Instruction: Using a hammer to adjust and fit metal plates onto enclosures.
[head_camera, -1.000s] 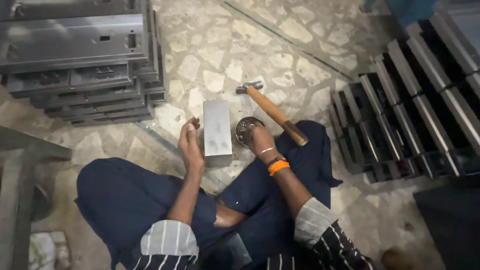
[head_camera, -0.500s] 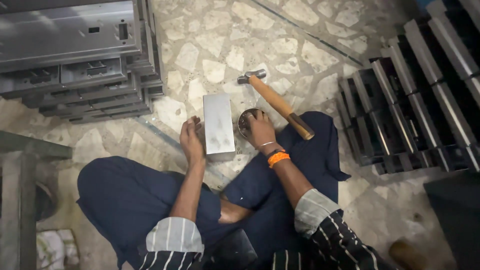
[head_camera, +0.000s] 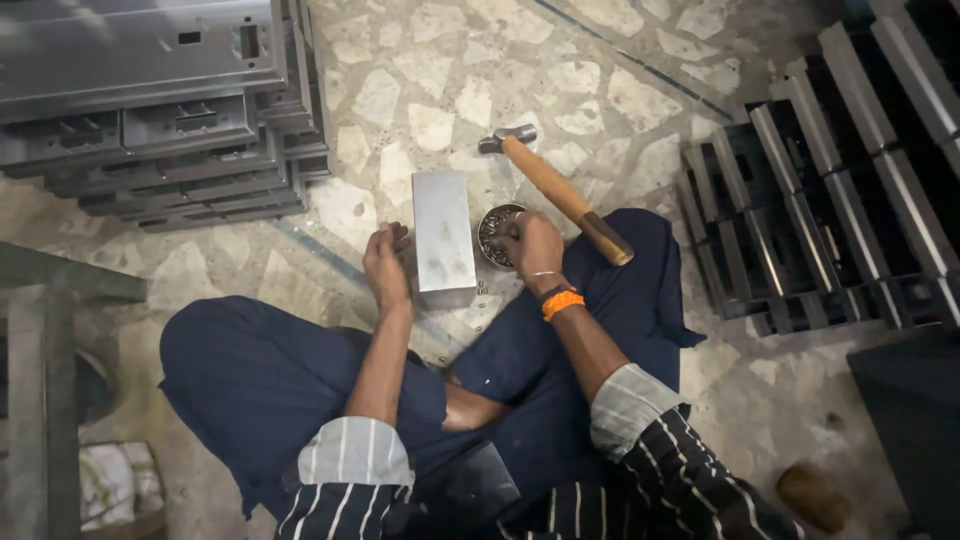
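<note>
While left hand (head_camera: 385, 262) waits, right hand (head_camera: 532, 243) seemingly picks in bowl (head_camera: 493, 232).

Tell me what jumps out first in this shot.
The grey metal block stands on the stone floor in front of the seated person's crossed legs, the left hand against its left side. Just right of it, the right hand reaches into a small round tin of small metal bits. A wooden-handled hammer lies behind, and stacked metal panels fill the upper left.

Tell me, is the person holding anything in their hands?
The right hand reaches into the small bowl; any hold is hidden. The left hand is curled beside the metal block; nothing shows in it.
</note>
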